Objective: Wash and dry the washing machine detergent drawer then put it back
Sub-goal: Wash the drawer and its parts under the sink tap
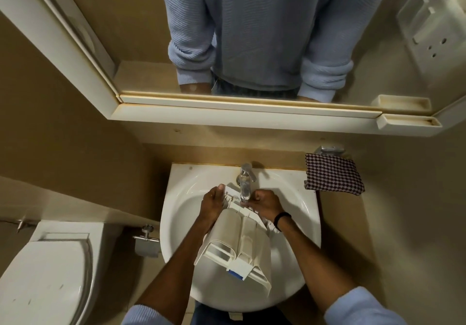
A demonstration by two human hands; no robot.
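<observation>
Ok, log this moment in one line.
washing | cream plastic detergent drawer over white round sink, far end under chrome tap | left hand holds its side | right hand grips far end | checked cloth beside sink

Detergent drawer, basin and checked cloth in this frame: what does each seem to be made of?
Detergent drawer: moulded plastic by the look, off-white and dull satin, with thin ribs and partition walls. Basin: probably glazed ceramic, white and glossy, showing soft highlights along its curve. Checked cloth: woven fabric, matt, limp at its edges.
</observation>
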